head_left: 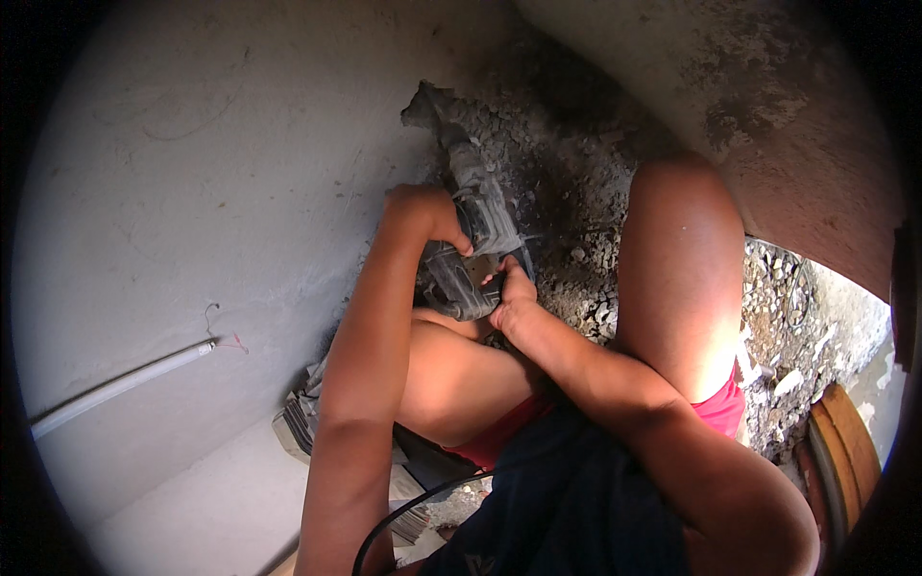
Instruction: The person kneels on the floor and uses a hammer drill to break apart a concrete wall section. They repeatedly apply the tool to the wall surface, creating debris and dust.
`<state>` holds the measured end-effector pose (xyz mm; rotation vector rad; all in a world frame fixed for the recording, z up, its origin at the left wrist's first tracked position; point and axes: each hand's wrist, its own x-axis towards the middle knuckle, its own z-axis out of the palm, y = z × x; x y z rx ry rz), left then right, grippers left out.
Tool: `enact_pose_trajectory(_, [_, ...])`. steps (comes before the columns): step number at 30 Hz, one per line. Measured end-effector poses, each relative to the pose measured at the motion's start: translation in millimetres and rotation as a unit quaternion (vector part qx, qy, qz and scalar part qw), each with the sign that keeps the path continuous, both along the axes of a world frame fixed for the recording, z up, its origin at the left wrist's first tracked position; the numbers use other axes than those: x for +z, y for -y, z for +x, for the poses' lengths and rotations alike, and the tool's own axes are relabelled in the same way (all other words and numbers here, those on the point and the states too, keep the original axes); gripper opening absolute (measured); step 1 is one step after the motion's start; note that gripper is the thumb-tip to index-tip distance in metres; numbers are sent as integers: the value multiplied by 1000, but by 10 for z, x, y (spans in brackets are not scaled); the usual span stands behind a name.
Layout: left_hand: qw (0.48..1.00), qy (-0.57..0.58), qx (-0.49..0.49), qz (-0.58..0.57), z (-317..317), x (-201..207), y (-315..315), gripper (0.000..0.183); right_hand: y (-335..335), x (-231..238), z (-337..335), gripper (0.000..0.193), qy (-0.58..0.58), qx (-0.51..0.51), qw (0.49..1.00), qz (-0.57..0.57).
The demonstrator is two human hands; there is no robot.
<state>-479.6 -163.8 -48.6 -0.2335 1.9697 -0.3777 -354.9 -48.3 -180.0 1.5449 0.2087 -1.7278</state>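
A dusty grey hammer drill [488, 216] lies between my two hands, its nose angled toward the wall. Its front end reaches a dark, broken hole [419, 110] at the base of the pale wall; the tip of the bit is hard to make out in the shadow. My left hand [432, 216] grips the drill's near-left side, fingers partly hidden behind it. At the rear handle, my right hand [516, 291] is closed with its fingers wrapped round the grip.
Broken rubble [576, 254] covers the floor around the drill and beyond my right leg. A pale wall [240, 173] rises on the left, with a white tube [125, 389] and loose wires. A stained wall [768, 125] stands right. Curved wooden pieces [845, 446] lie lower right; a black cable [403, 509] passes beside me.
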Motion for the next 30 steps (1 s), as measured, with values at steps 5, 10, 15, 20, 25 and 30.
enact_pose_trajectory(5, [1000,8,-1,2,-3,12,40,83,12,48,-19,13,11,21,1000,11])
enact_pose_trajectory(10, [1000,6,14,2,-14,33,14,81,12,5,-9,14,-6,-3,1000,8])
enact_pose_trajectory(15, [1000,4,6,4,-39,26,42,75,81,-108,-11,14,25,25,999,13])
enact_pose_trajectory(20, [1000,7,20,14,-4,8,135,77,56,46,11,15,16,17,1000,8])
enact_pose_trajectory(25, [1000,-6,10,7,-41,36,77,78,70,-49,-8,17,6,10,1000,8])
enact_pose_trajectory(30, [1000,-9,16,17,-66,83,119,78,49,45,-105,18,-12,31,999,21])
